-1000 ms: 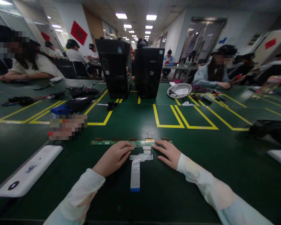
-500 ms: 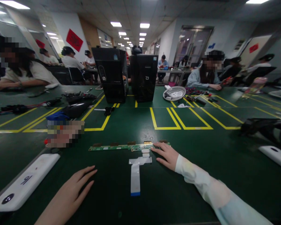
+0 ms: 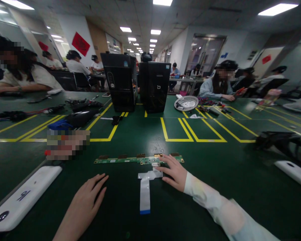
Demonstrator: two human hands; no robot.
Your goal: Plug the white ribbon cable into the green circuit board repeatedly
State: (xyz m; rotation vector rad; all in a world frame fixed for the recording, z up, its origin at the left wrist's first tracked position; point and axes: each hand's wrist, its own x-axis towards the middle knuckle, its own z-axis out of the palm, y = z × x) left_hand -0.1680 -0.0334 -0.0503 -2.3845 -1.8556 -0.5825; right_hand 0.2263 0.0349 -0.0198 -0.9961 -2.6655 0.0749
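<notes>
A long, narrow green circuit board (image 3: 125,160) lies crosswise on the dark green table, with brown tabs along its far edge. From its near side a white ribbon cable (image 3: 144,195) runs toward me and ends in a blue strip. My right hand (image 3: 174,170) is over the board's right part, fingers spread, fingertips at the white connector (image 3: 155,164) and the board; whether they press is unclear. To the left of the cable, my left hand (image 3: 91,192) hovers or rests by the table, fingers apart and holding nothing.
Two black computer cases (image 3: 155,87) stand at the back. A white basket (image 3: 186,103) sits right of them. White devices lie at the left (image 3: 25,197) and right (image 3: 293,172). Cables and a black object (image 3: 82,117) are at the back left. People sit beyond the table.
My right hand has moved slightly left, to the connector on the board's near side. My left hand has shifted a little right and forward.
</notes>
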